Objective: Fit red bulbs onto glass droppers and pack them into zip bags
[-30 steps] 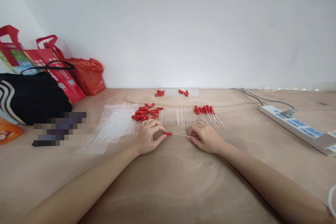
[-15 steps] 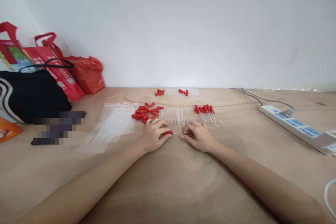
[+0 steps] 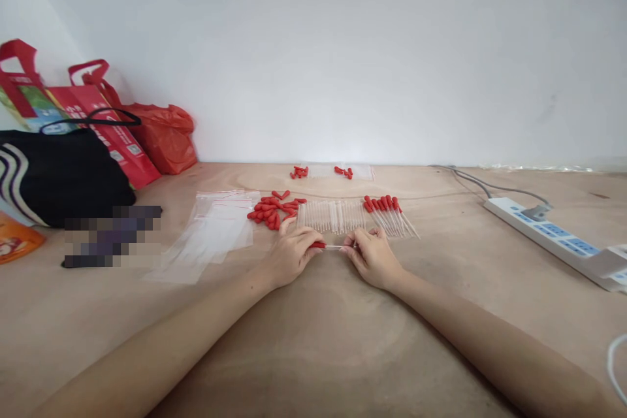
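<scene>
— Dropper (image 3: pixel 332 246) first: where is it?
— Low over the wooden tabletop (image 3: pixel 313 339), lying level between the two hands. Its red rubber bulb (image 3: pixel 318 245) points left, the clear glass tube right.
— Who holds what?
— The left hand (image 3: pixel 290 255) pinches the red bulb between thumb and fingertips. The right hand (image 3: pixel 372 257) is closed on the tube's other end. Both hands rest near the table surface, close together, with only a short stretch of tube showing between them.
— And around them?
— Just behind the left hand lies a loose pile of red bulbs (image 3: pixel 274 208). Beside it, a row of bare glass tubes (image 3: pixel 332 217), then a fan of finished droppers (image 3: pixel 389 214) with red tops. Clear zip bags (image 3: pixel 215 232) lie to the left of the pile. Further back near the wall sit two more small clusters of red bulbs (image 3: pixel 321 172). A white power strip (image 3: pixel 553 238) lies well off to the right; a black striped bag (image 3: pixel 59 176) and red shopping bags (image 3: pixel 122 134) stand far left.
</scene>
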Demonstrator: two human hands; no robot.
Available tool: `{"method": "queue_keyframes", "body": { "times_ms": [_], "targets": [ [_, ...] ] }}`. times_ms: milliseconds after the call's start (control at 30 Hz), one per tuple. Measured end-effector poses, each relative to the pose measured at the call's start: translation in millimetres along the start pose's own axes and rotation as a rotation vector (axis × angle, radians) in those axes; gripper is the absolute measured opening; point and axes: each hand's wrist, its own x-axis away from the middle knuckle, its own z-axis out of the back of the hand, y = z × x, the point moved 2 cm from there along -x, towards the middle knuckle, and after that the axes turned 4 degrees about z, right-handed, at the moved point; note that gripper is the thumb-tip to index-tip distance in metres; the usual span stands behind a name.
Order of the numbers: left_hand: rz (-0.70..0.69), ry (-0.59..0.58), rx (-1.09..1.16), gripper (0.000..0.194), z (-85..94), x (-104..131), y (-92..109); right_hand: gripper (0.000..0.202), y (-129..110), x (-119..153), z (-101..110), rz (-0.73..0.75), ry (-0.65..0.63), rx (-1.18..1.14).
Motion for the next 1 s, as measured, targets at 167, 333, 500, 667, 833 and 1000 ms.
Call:
{"method": "queue_keyframes", "body": {
  "times_ms": [167,333,500,667,833,1000],
  "targets": [
    [-0.051,0.031,-0.005,0.019,-2.7,1.4,-1.6,0.011,-0.7,0.1,-0.1,0.027,0.017,0.002],
    [-0.054,0.063,0.020,0.018,-2.4,1.4,-2.6,0.012,0.2,0.2,1.1,0.024,0.037,0.000],
    [-0.051,0.053,0.052,0.018,-0.3,1.9,0.8,0.011,-1.6,-0.3,2.6,0.024,0.006,0.009],
    [-0.039,0.041,0.094,0.018,-1.9,3.0,1.8,0.013,-3.7,-0.5,3.9,0.061,-0.049,-0.003],
    [-0.090,0.071,0.101,0.018,-3.1,2.9,1.8,0.015,-2.4,-0.7,2.9,0.076,-0.057,-0.033],
    [-0.077,0.071,0.084,0.018,-4.7,2.9,0.8,0.017,-2.3,-2.4,2.7,0.055,-0.049,-0.015]
  ]
}}
